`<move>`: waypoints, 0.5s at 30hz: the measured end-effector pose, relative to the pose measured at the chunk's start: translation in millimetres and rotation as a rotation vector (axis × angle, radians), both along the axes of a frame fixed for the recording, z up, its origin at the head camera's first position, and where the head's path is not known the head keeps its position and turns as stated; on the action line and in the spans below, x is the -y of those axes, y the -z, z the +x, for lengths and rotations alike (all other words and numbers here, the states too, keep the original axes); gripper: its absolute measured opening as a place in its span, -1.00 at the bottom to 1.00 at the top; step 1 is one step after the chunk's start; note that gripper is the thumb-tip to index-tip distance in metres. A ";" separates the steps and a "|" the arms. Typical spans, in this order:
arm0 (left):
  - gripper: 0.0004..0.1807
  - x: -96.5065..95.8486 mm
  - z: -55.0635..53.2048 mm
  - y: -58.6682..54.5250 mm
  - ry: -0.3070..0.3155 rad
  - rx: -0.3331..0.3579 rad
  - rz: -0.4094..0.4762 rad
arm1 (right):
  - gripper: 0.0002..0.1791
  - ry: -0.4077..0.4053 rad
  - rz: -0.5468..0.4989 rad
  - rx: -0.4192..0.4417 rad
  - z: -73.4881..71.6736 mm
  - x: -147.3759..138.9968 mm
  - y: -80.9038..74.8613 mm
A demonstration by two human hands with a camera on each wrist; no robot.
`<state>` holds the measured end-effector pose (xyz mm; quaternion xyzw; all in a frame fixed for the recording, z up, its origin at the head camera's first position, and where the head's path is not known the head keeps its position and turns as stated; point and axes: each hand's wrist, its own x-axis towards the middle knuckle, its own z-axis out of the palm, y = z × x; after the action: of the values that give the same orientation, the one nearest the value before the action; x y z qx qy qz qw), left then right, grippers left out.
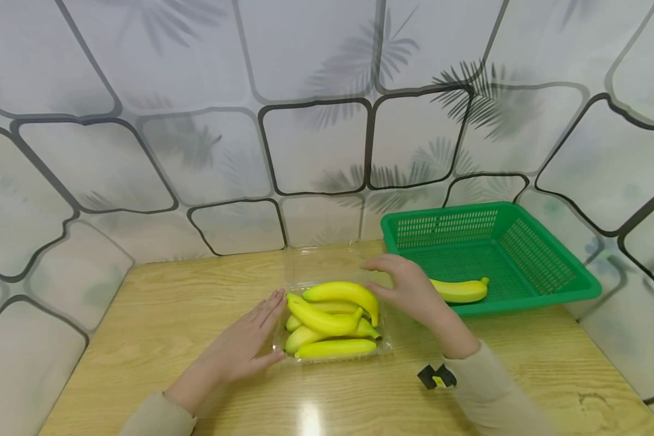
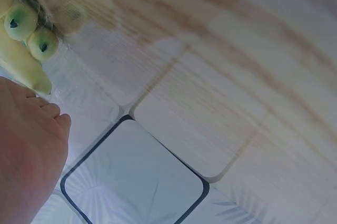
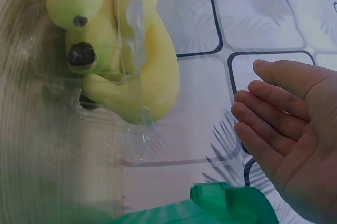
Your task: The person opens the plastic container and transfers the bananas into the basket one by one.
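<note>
Several yellow bananas [image 1: 327, 318] lie piled in a clear plastic box [image 1: 386, 349] in the middle of the table. Its clear lid [image 1: 323, 266] is folded back toward the wall. My left hand [image 1: 242, 346] lies along the box's left side, fingers straight and the thumb near the front corner. To the right of the pile my right hand [image 1: 411, 287] is raised, its fingers loosely bent around nothing. The right wrist view shows that hand [image 3: 289, 124] apart from the bananas [image 3: 155, 71], palm showing.
A green basket [image 1: 550, 254] with slotted walls stands at the back right and holds one banana [image 1: 462, 290], partly hidden by my right wrist. A small black item with a yellow mark [image 1: 437, 376] shows beside my right sleeve. Patterned sheeting [image 1: 321, 148] rises behind the wooden table [image 1: 158, 315].
</note>
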<state>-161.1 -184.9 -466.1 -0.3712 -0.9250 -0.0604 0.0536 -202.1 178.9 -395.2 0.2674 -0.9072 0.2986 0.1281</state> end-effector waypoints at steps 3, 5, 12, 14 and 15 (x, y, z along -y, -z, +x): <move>0.05 0.3 -0.9 0.2 0.002 -0.001 0.001 | -0.63 -0.015 -0.003 -0.002 -0.9 3.9 3.9; 0.05 0.4 -1.2 0.1 0.004 0.001 0.002 | -0.63 -0.022 -0.004 0.011 -0.6 7.1 6.1; 0.04 0.0 -1.0 -0.2 0.005 0.000 0.001 | -0.63 -0.045 0.008 0.027 -1.4 16.7 15.2; 0.04 -0.3 -0.6 -0.2 0.004 0.005 0.002 | -0.63 -0.051 0.007 0.033 -1.7 18.7 16.7; 0.04 -0.3 -0.4 0.0 0.003 0.007 0.001 | -0.63 -0.052 0.007 0.038 -2.0 19.4 17.6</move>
<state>-161.5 -184.6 -466.1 -0.3722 -0.9247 -0.0624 0.0504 -204.2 159.6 -412.8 0.2855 -0.9032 0.3039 0.1019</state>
